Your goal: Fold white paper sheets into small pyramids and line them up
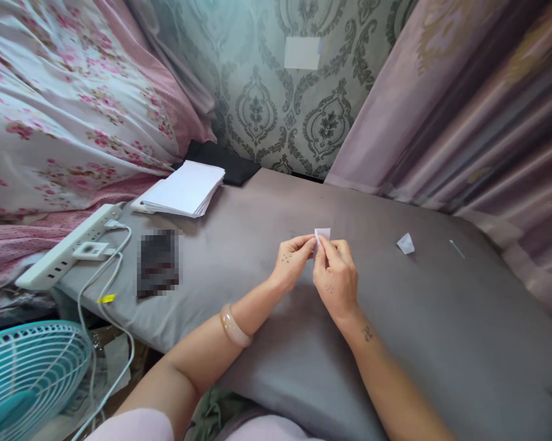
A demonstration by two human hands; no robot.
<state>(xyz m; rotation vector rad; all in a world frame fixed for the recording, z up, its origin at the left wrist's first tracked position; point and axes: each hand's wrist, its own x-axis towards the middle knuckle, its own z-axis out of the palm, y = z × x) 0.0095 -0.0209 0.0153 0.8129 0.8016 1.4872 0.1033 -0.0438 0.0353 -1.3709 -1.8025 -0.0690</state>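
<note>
Both my hands meet over the middle of the grey-covered table (276, 211), holding one small piece of white paper (323, 233) between them. My left hand (290, 262) pinches its left edge with thumb and fingers. From the right, my right hand (336, 275) grips the same paper, thumb and forefinger close to the left fingertips. The upper part of the paper sticks up above the fingers and looks folded; its lower part is mostly hidden by my hands. Off to the right lies a small folded white paper piece (406, 244), apart from both hands.
A stack of white paper (184, 188) lies at the back left beside a black flat item (230, 164). Along the left edge are a white power strip (68, 248), cables and a blurred-out dark object (158, 263). A turquoise fan (32, 373) stands lower left. A thin stick (457, 248) lies right.
</note>
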